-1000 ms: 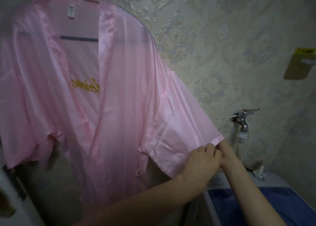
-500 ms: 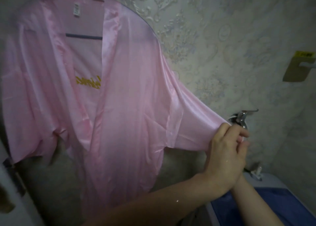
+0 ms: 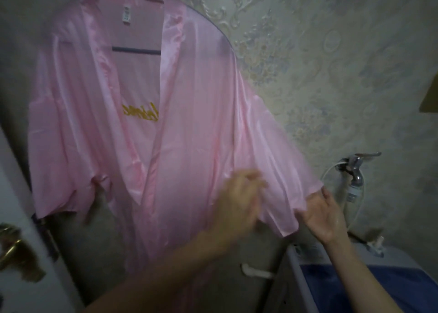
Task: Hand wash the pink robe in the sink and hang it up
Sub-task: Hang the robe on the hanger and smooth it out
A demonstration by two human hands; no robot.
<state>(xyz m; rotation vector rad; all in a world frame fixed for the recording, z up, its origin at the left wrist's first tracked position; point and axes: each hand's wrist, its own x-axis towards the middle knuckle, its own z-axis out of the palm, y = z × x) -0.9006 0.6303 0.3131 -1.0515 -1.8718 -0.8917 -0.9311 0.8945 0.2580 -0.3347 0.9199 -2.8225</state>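
1. Nearest, low on the right, a blue-topped machine [image 3: 355, 286] sits under the right forearm. A brass door handle [image 3: 11, 248] shows at lower left.
2. The right hand [image 3: 324, 215] is spread with its palm showing. Its straight fingers touch the sleeve hem of the robe [image 3: 189, 87] without curling round it.
3. The left hand [image 3: 237, 199] is in front of the robe's front panel. It is too blurred to tell whether it holds cloth.
4. The robe hangs open-fronted on a hanger [image 3: 136, 50], with gold lettering [image 3: 139, 112] inside the back and a white label [image 3: 126, 16] at the neck.
5. Behind, a tap [image 3: 355, 168] with a white hose [image 3: 331, 170] juts from the patterned wall [image 3: 331, 63], just right of the sleeve.
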